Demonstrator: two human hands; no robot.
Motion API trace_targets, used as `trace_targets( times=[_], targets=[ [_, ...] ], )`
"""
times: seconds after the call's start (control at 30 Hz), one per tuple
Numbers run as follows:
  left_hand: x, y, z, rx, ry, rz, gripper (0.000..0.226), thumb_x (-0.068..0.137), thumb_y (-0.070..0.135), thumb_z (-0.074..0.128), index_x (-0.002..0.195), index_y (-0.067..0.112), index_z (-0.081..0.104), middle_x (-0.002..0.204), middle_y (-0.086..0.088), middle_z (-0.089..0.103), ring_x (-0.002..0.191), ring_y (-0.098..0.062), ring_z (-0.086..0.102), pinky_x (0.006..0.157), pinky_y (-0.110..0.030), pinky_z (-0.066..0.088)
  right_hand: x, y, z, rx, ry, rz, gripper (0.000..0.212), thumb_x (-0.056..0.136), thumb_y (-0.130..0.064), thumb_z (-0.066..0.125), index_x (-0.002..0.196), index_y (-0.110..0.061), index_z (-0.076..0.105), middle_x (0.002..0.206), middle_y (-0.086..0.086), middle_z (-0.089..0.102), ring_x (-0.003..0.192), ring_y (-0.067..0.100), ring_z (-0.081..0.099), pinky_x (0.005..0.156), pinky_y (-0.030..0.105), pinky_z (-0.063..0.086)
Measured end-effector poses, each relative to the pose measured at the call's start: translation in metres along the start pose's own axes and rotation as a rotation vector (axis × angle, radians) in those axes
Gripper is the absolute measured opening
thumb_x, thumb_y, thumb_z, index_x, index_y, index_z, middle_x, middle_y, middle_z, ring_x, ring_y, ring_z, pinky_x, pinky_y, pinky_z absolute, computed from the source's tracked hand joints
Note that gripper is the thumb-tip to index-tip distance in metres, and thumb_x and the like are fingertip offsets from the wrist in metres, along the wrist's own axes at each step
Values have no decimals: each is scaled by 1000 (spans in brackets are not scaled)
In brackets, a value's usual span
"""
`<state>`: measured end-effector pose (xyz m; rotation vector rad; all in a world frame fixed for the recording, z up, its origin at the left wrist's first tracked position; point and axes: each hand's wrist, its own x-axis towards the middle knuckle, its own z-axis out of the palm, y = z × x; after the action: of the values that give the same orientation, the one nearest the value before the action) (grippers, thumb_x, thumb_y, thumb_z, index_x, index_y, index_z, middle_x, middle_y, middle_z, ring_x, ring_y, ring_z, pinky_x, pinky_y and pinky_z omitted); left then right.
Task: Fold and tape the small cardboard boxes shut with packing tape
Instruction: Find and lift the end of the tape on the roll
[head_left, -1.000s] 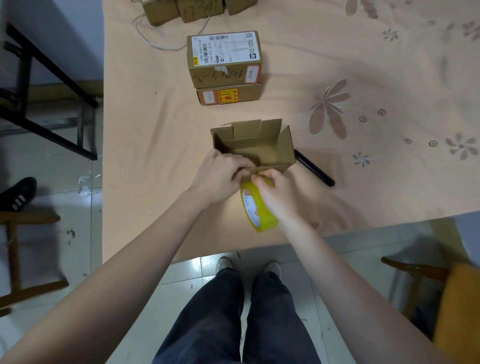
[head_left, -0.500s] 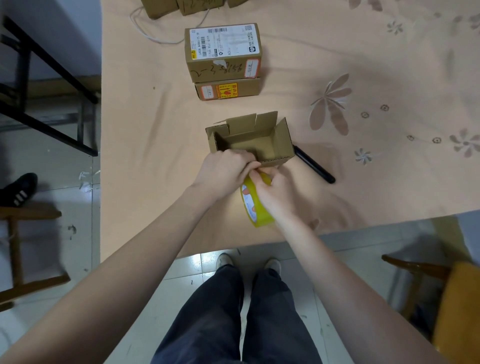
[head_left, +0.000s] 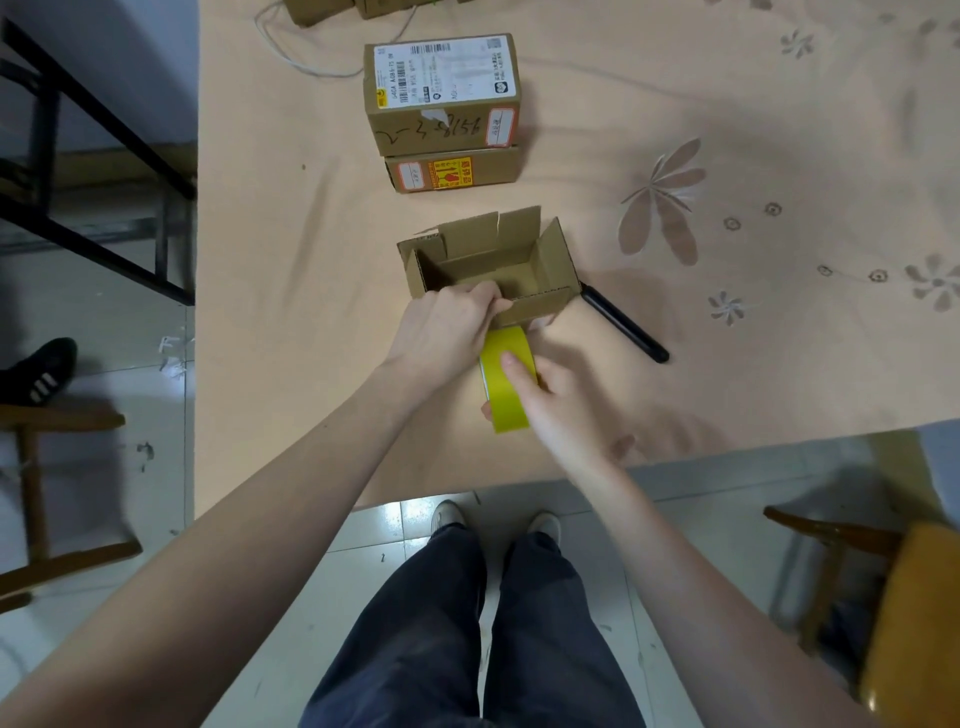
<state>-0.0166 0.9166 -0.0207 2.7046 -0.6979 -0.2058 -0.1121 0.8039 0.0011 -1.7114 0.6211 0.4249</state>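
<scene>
- While the left hand (head_left: 447, 332) curls over the near wall of the open box (head_left: 493, 265), thumb outside and fingertips hooked inside the rim, it pins that box to the table (head_left: 291, 234) a little back from the near edge.
- Just right of that hand, the open box sits with its long axis running left to right, all top flaps standing or splayed, nothing folded down yet.
- Directly below the box's near wall, touching or almost touching it, stands the tape roll (head_left: 506, 382), yellow, on edge, its flat faces turned left and right.
- To the right, the right hand (head_left: 558, 405) grips the roll, thumb laid across the outer band and fingers wrapped behind it; whether a loose tape end is already stuck to the box cannot be told.
- Both hands are at the box; the right one carries the tape, so the pull would probably run away from the box wall.
- Further right, a black pen (head_left: 623, 325) lies slanted beside the box's right corner.
- Toward the far edge, two closed boxes (head_left: 444, 117) are stacked.
</scene>
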Motion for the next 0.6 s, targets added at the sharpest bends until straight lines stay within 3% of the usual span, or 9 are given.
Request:
trace_targets(
  times=[0.03, 0.07, 0.17, 0.3, 0.47, 0.6],
  targets=[
    [2, -1, 0, -19, 6, -4, 32, 100, 34, 37, 103, 11, 58, 106, -8, 66, 91, -41, 59, 64, -40, 44, 4, 1, 2, -5, 26, -14, 39, 97, -40, 47, 92, -4, 62, 76, 14, 72, 65, 14, 70, 74, 22, 54],
    [5, -1, 0, -37, 12, -10, 29, 100, 32, 39, 101, 11, 59, 105, -8, 66, 92, -40, 59, 65, -39, 43, 9, 0, 4, -15, 52, -27, 40, 96, -39, 49, 87, -2, 62, 70, 14, 72, 63, 19, 70, 73, 36, 57],
    [11, -2, -1, -62, 23, -40, 26, 99, 29, 42, 99, 12, 62, 102, -9, 68, 93, -39, 60, 65, -36, 41, 19, -4, 7, -39, 81, -39, 42, 94, -42, 50, 70, -9, 62, 58, 8, 70, 58, 24, 69, 70, 49, 57],
    [23, -5, -9, -28, 9, -74, 25, 99, 30, 42, 100, 16, 62, 101, -12, 68, 94, -40, 59, 66, -34, 37, 33, -7, 10, -4, 112, 34, 46, 92, -42, 53, 57, -12, 58, 49, 8, 65, 49, 27, 65, 67, 43, 58],
    [15, -11, -9, 50, 21, 137, 27, 102, 27, 33, 103, 7, 51, 101, -12, 62, 81, -36, 57, 70, -38, 38, 44, -16, 13, 63, 102, 83, 35, 92, -34, 56, 66, -10, 58, 42, 4, 60, 37, 22, 58, 49, 31, 53],
    [15, -18, -8, 60, -11, 163, 34, 101, 35, 37, 108, 7, 53, 108, -10, 60, 84, -33, 57, 77, -35, 38, 46, -17, 10, 103, 60, 78, 34, 95, -32, 53, 77, -4, 60, 43, 6, 59, 32, 16, 54, 40, 20, 47]
  ],
)
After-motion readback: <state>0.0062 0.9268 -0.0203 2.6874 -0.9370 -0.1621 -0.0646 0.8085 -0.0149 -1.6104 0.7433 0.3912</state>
